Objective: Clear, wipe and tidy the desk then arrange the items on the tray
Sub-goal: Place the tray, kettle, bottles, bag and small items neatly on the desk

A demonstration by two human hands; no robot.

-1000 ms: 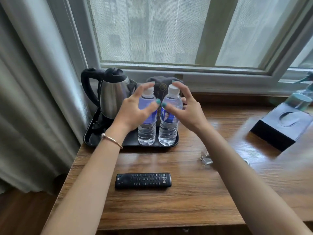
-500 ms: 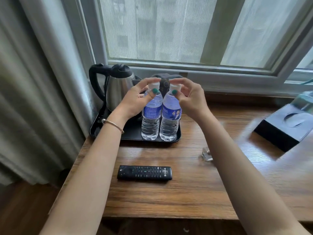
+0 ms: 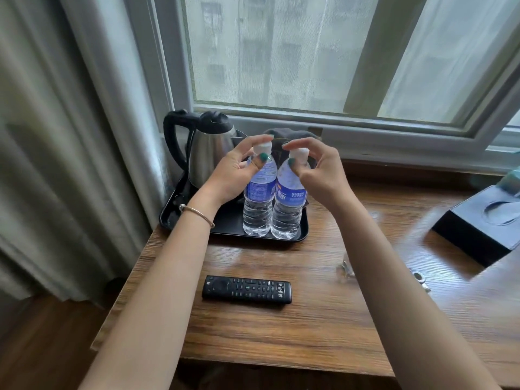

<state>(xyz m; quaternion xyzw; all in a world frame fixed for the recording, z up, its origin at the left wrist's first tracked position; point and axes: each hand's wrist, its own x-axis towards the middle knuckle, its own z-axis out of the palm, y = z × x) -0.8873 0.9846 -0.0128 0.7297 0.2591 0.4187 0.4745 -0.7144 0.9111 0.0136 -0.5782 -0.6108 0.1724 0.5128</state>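
two water bottles stand upright and touching, side by side at the front right corner of the black tray (image 3: pixel 197 229), their bases just inside its front rim. the left hand (image 3: pixel 233 175) pinches the white cap of the left bottle (image 3: pixel 259 198) between thumb and forefinger, fingers narrow on it. the right hand (image 3: pixel 318 173) pinches the cap of the right bottle (image 3: pixel 289 204) the same way, other fingers curled loosely above. the steel kettle (image 3: pixel 208 153) fills the tray's back left, near the left bottle, behind the left hand. a dark folded cloth (image 3: pixel 292 135) lies behind the bottles against the window sill (image 3: pixel 394 147). the tray sits at the table's (image 3: pixel 323 319) back left corner, its left edge close to the table edge and the curtain (image 3: pixel 70 164). in front of the tray, bare wood, then a black remote (image 3: pixel 246 289) lying crosswise, well apart from the tray. open wood runs right of the tray to a black tissue box (image 3: pixel 484 226) near the right edge. small metal bits, blurred, lie beside the right forearm.
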